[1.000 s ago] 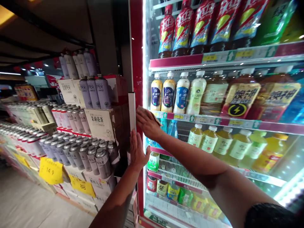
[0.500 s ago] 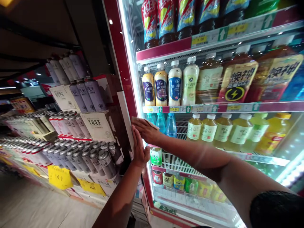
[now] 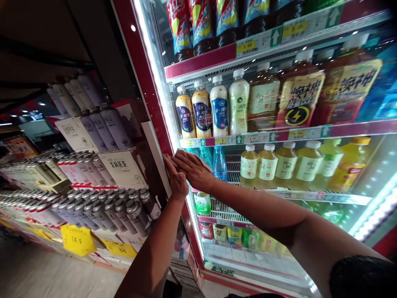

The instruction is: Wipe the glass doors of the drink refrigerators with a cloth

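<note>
My right hand [image 3: 196, 170] lies flat over a light brown cloth [image 3: 205, 163], pressing it to the glass door of a lit drinks cooler near the door's left frame. Fingers stretched out, my left hand [image 3: 178, 183] rests on the red door frame [image 3: 161, 118] just beside the right hand, its thumb raised. Behind the glass, close to the cloth, stand blue bottles [image 3: 220, 164]. Parts of the cloth are hidden under my right palm and fingers.
Cooler shelves carry milk tea bottles [image 3: 219, 108], pale green tea bottles [image 3: 268, 165] and small packs [image 3: 235, 235]. At the left, a display holds many silver-capped cans [image 3: 135, 211], boxes [image 3: 120, 167] and yellow price signs [image 3: 77, 240]. A white panel [image 3: 155, 149] borders the cooler.
My right hand and the cloth have moved slightly right on the glass, away from the frame. My left hand has shifted a little left and up. The view has tilted slightly.
</note>
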Available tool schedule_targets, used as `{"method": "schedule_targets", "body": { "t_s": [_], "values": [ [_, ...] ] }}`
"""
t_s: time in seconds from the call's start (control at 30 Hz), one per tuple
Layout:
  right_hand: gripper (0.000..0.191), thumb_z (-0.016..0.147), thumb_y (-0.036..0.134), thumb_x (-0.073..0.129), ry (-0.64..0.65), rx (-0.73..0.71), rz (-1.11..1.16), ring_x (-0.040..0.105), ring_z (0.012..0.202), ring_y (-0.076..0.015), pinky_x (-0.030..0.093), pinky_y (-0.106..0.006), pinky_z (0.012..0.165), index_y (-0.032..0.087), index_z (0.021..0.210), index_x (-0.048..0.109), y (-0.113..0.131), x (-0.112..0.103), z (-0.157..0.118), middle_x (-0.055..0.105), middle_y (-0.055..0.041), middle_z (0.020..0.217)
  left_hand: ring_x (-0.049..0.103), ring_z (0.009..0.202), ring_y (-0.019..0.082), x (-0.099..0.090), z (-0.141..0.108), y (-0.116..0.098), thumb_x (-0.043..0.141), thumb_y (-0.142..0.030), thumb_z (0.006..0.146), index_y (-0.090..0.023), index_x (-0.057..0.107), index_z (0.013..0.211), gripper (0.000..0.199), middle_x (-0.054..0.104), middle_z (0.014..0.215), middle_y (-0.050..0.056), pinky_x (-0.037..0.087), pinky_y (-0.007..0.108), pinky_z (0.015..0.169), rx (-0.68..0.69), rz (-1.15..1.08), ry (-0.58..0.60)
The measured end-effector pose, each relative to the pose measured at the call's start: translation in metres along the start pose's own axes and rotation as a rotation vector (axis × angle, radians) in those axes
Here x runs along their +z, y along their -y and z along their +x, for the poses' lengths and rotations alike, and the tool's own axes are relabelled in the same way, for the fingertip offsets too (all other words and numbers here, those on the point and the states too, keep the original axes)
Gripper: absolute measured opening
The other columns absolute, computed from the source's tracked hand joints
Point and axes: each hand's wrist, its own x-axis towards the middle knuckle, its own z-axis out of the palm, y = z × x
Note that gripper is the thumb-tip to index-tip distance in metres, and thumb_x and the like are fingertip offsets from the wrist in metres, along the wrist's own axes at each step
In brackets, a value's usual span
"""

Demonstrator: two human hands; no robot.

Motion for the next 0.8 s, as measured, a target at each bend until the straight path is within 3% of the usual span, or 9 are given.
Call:
{"method": "schedule_targets", "body": {
  "t_s": [0.17, 0.3, 0.43, 0.57, 0.7, 0.8],
  "values": [
    [0.064, 0.099, 0.011, 0.048, -0.061, 0.094, -0.067, 0.012, 0.163, -0.0208, 0.009, -0.048, 0.136, 0.024, 0.161, 0.038, -0.012, -0.015, -0.01, 0.029, -0.0015, 0.173, 0.007, 0.163, 0.025, 0.005, -0.001, 0.001, 0.016, -0.078, 0.097, -0.01, 0.01, 0.167, 0.098, 0.013, 0.174, 0.018, 0.007, 0.039, 0.133, -0.129, -0.061, -0.029],
    [0.057, 0.103, 0.021, 0.047, -0.069, 0.12, -0.081, 0.012, 0.163, -0.0232, 0.009, -0.049, 0.135, 0.021, 0.16, 0.04, -0.006, -0.01, -0.009, 0.028, -0.003, 0.173, 0.005, 0.163, 0.026, 0.01, -0.004, 0.007, 0.015, -0.081, 0.096, -0.009, 0.009, 0.167, 0.101, 0.013, 0.174, 0.019, 0.008, 0.04, 0.133, -0.115, 0.006, -0.013],
    [0.058, 0.102, 0.019, 0.047, -0.004, 0.044, -0.084, 0.015, 0.163, -0.0206, 0.012, -0.045, 0.135, 0.021, 0.16, 0.041, 0.003, 0.001, -0.037, 0.032, -0.0004, 0.172, 0.005, 0.163, 0.027, 0.012, -0.005, 0.009, 0.015, -0.079, 0.096, -0.009, 0.01, 0.167, 0.1, 0.014, 0.174, 0.02, 0.01, 0.043, 0.132, -0.079, 0.064, -0.006],
    [0.063, 0.097, 0.012, 0.05, -0.068, 0.135, -0.17, 0.009, 0.164, -0.0191, 0.002, -0.045, 0.135, 0.023, 0.159, 0.041, -0.007, -0.013, -0.059, 0.031, -0.0004, 0.172, 0.01, 0.163, 0.028, 0.01, -0.006, 0.008, 0.013, -0.074, 0.099, -0.01, 0.017, 0.167, 0.093, 0.02, 0.172, 0.02, 0.011, 0.046, 0.132, -0.049, 0.125, 0.031],
    [0.068, 0.097, 0.015, 0.052, -0.129, 0.274, -0.219, 0.003, 0.164, -0.0191, 0.001, -0.049, 0.135, 0.029, 0.162, 0.037, -0.014, -0.023, -0.045, 0.026, 0.002, 0.173, 0.014, 0.162, 0.03, 0.013, -0.01, 0.01, 0.014, -0.071, 0.101, -0.011, 0.024, 0.166, 0.088, 0.021, 0.172, 0.02, 0.013, 0.048, 0.132, -0.069, 0.194, 0.048],
    [0.064, 0.099, 0.019, 0.052, -0.107, 0.223, -0.208, 0.007, 0.164, -0.0199, 0.004, -0.049, 0.135, 0.028, 0.161, 0.038, -0.008, -0.013, -0.035, 0.029, 0.0019, 0.173, 0.015, 0.162, 0.03, 0.018, -0.013, 0.014, 0.014, -0.067, 0.103, -0.011, 0.026, 0.165, 0.085, 0.021, 0.172, 0.02, 0.013, 0.049, 0.132, -0.088, 0.23, 0.047]
  ]
}}
